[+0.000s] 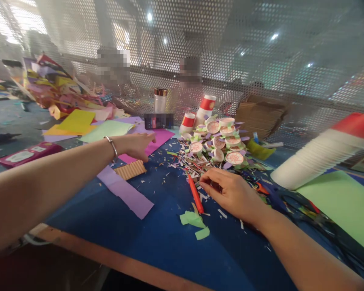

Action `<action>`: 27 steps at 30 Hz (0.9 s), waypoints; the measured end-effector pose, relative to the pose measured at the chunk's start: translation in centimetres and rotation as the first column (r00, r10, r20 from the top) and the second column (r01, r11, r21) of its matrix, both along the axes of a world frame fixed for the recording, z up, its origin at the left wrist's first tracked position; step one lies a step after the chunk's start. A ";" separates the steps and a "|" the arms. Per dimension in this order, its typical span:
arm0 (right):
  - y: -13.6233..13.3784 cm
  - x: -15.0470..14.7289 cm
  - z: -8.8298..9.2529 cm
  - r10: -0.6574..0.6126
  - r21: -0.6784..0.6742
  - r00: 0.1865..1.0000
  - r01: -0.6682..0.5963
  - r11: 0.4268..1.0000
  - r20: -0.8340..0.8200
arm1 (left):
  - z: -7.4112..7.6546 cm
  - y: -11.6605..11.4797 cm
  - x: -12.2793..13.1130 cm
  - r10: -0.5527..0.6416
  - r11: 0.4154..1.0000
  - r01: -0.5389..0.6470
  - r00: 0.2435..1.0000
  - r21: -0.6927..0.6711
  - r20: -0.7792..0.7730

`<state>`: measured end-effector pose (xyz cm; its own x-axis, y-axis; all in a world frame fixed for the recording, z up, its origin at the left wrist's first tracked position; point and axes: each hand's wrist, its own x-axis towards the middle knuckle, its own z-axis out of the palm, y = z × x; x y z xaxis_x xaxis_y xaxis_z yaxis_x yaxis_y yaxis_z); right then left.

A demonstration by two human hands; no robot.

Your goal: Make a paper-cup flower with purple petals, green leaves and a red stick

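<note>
My left hand, a bracelet at its wrist, reaches over the magenta paper with its fingers stretched out. Below it lie a piece of corrugated cardboard and a lilac paper strip. My right hand is beside a slim red pen-like tool, fingers curled and thumb close to the fingertips. Whatever it may hold between them is hidden. Just beyond it rises a pile of small round paper pieces with printed faces and lilac and green tabs. Green paper scraps lie nearer me.
A tall stack of paper cups leans at right by green paper and black-handled tools. Behind are red-and-white cups, a lidded jar, a phone, a cardboard box and a perforated metal screen. Crumpled paper is heaped left.
</note>
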<state>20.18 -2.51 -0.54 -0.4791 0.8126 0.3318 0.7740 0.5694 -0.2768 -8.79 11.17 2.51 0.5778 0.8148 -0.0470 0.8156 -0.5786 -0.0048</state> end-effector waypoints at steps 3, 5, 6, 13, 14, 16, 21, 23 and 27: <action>0.2 0.0 -0.2 0.000 -0.006 1.000 0.000 1.000 0.006 | -0.2 0.3 -0.7 0.002 0.998 -0.001 1.000 -0.066 0.006; 0.2 0.0 -0.3 0.000 -0.008 1.000 0.000 1.000 0.010 | -0.5 0.3 -1.0 0.007 0.996 -0.004 0.999 -0.085 0.031; 0.2 0.0 -0.4 0.000 -0.008 1.000 0.000 1.000 0.012 | -0.7 0.1 -1.0 0.007 0.997 -0.003 0.999 -0.077 0.053; -0.1 0.2 -0.6 -0.009 0.005 1.000 0.008 1.000 0.017 | -0.8 -1.8 -0.4 -0.018 0.999 0.015 0.996 0.035 0.089; -0.1 0.2 -0.6 -0.009 0.010 1.000 0.009 1.000 0.015 | -0.8 -1.9 -0.4 -0.019 0.999 0.016 0.997 0.038 0.079; -0.2 0.3 -0.5 -0.007 0.021 1.000 0.007 1.000 0.012 | -0.8 -1.7 -0.3 -0.013 0.999 0.011 0.998 0.043 0.054; -0.3 0.4 -0.2 0.008 0.038 1.000 -0.009 0.999 0.006 | -1.1 0.4 0.5 0.070 0.997 -0.068 0.996 0.043 -0.057; -0.3 0.4 -0.1 0.015 0.040 1.000 -0.015 0.999 0.007 | -1.2 1.1 1.0 0.082 0.996 -0.078 0.992 0.051 -0.094; -0.4 0.5 -0.1 0.024 0.044 1.000 -0.025 0.999 0.013 | -1.4 1.6 1.9 0.091 0.993 -0.079 0.986 0.088 -0.140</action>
<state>20.67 -2.87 -0.59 -0.5031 0.7851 0.3612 0.7628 0.5999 -0.2415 -6.86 12.81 1.13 0.4984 0.8652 -0.0551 0.8492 -0.5001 -0.1697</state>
